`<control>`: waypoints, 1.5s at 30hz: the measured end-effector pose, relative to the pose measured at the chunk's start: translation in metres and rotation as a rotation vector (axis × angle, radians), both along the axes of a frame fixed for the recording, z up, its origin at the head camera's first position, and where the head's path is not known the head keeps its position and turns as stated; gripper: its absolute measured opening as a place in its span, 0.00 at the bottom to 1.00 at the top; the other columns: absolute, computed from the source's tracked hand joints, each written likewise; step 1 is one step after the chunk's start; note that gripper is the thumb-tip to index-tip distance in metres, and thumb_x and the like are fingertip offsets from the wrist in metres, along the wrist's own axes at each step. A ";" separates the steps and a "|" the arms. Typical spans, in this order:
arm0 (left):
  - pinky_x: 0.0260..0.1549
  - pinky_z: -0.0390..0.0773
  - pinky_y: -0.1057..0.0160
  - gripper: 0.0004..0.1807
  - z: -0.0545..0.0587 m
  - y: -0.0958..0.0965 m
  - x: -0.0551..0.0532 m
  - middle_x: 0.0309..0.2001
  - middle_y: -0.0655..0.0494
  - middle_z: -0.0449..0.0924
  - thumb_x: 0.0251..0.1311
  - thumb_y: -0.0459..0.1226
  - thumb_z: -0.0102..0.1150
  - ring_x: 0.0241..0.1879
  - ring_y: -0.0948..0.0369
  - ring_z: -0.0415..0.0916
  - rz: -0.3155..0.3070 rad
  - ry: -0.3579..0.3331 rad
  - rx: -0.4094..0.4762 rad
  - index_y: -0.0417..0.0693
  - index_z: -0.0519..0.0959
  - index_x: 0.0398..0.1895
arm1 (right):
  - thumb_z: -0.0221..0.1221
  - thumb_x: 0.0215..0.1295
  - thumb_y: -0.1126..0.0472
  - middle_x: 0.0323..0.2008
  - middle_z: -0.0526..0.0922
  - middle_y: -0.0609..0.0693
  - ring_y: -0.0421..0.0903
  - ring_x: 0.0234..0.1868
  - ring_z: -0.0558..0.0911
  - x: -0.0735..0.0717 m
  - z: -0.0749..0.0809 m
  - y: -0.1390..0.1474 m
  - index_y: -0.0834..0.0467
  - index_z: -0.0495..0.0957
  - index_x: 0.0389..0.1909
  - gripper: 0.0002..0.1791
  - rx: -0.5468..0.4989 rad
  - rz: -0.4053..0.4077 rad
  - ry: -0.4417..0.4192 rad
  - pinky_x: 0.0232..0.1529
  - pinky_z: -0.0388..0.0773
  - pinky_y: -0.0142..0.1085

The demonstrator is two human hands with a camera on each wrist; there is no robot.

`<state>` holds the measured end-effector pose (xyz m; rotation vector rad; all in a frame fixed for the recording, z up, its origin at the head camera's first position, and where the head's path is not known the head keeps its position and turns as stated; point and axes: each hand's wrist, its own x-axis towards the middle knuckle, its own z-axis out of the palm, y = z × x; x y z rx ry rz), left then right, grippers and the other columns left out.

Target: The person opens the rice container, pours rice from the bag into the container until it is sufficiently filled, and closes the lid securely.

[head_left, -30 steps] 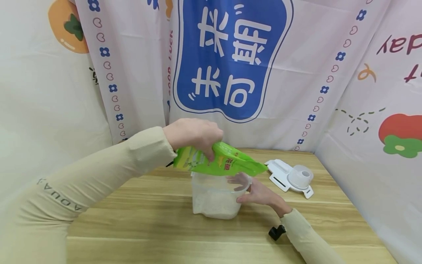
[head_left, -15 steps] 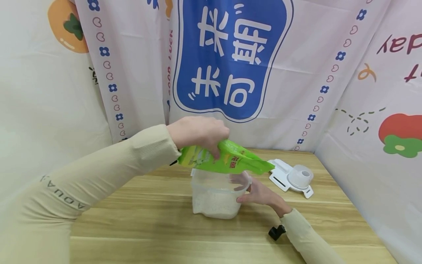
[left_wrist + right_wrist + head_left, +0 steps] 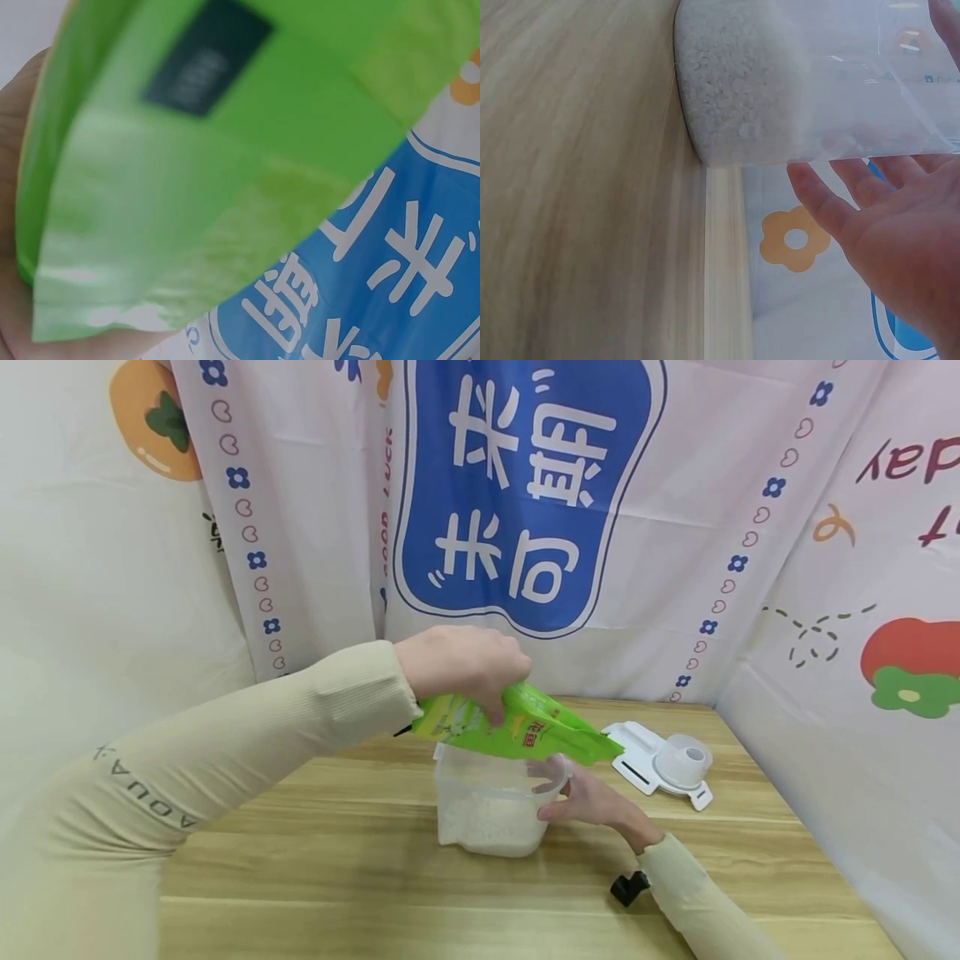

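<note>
My left hand (image 3: 468, 662) grips a green rice bag (image 3: 528, 727) from above. The bag lies tilted over the top of a clear plastic container (image 3: 461, 777), its narrow end pointing right. White rice grains (image 3: 735, 75) fill the lower part of the container, which stands upright on the table. At the container's right side, my right hand (image 3: 588, 797) holds the wall, thumb toward the front and fingers around the back. The left wrist view is mostly filled by the bag's green film (image 3: 225, 150), and much of the left hand is hidden behind it.
A white lid (image 3: 637, 756) lies on the wooden table (image 3: 300, 868) to the right, with a clear cup (image 3: 684, 764) on it. Printed cloth (image 3: 675, 527) hangs behind the table and along both sides. A black wrist device (image 3: 630, 887) sits by the right sleeve.
My left hand has shifted a little to the right with the green rice bag. The right hand and the container keep their place.
</note>
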<state>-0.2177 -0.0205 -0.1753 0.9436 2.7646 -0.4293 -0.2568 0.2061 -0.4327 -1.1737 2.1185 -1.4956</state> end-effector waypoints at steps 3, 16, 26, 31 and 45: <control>0.29 0.83 0.69 0.24 0.000 0.000 0.000 0.41 0.56 0.86 0.52 0.47 0.73 0.32 0.62 0.84 -0.003 0.004 -0.005 0.52 0.80 0.52 | 0.67 0.59 0.67 0.71 0.58 0.72 0.71 0.67 0.66 0.000 0.000 0.000 0.65 0.45 0.74 0.49 0.002 -0.013 -0.006 0.59 0.79 0.39; 0.30 0.83 0.69 0.24 0.000 0.000 -0.001 0.42 0.56 0.86 0.52 0.47 0.73 0.33 0.62 0.84 -0.007 0.010 -0.014 0.51 0.80 0.52 | 0.68 0.57 0.68 0.72 0.58 0.69 0.67 0.70 0.64 0.000 0.000 0.000 0.62 0.43 0.76 0.53 -0.012 -0.018 0.001 0.62 0.76 0.38; 0.32 0.83 0.69 0.26 0.002 0.000 -0.001 0.43 0.56 0.86 0.51 0.47 0.74 0.34 0.62 0.84 -0.018 0.025 -0.010 0.52 0.80 0.53 | 0.68 0.57 0.68 0.72 0.59 0.68 0.67 0.70 0.64 0.000 0.000 -0.001 0.61 0.44 0.76 0.53 -0.015 -0.015 0.016 0.62 0.76 0.36; 0.31 0.83 0.69 0.25 0.003 0.000 -0.002 0.43 0.56 0.86 0.51 0.47 0.74 0.34 0.62 0.84 -0.016 0.027 -0.019 0.52 0.80 0.52 | 0.68 0.57 0.66 0.72 0.60 0.68 0.66 0.70 0.65 0.000 0.000 -0.001 0.62 0.44 0.76 0.52 0.007 -0.029 0.013 0.62 0.75 0.36; 0.34 0.83 0.67 0.25 0.005 0.002 -0.002 0.42 0.57 0.86 0.51 0.47 0.74 0.35 0.62 0.83 -0.028 0.048 -0.061 0.52 0.80 0.52 | 0.65 0.62 0.66 0.72 0.61 0.65 0.65 0.70 0.65 -0.003 -0.001 -0.001 0.53 0.40 0.77 0.52 0.056 0.033 0.101 0.63 0.75 0.39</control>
